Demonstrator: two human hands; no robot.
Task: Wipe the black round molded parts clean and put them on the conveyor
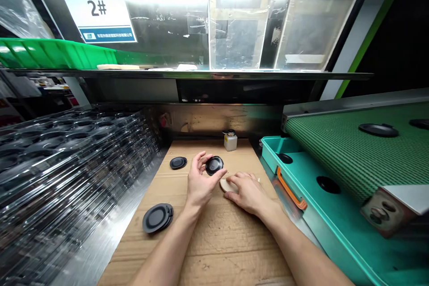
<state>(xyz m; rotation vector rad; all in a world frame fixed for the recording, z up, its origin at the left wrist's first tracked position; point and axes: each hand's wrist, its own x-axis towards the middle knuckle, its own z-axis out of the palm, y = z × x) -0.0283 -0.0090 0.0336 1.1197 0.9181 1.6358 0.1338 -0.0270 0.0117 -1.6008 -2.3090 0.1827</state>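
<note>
Held up over the cardboard (214, 246) is a black round plastic lid (214, 166), gripped at its edge between the thumb and fingers of my left hand (201, 183). Just to the right, my right hand (248, 192) has its thumb and fingers bent around a beige cloth pad (226, 185) that lies on the cardboard; the fingers cover part of it. To the left are more black round lids: one group (178, 163) further back and a larger overlapping pair (157, 218) nearer me.
A small white bottle (230, 141) stands at the back. Stacked clear trays (83, 143) line the left. On the right, a teal bin (311, 219) with an orange handle (291, 192) holds black lids below a green conveyor belt (351, 143). A shelf (217, 75) crosses above, bearing a green crate (56, 53).
</note>
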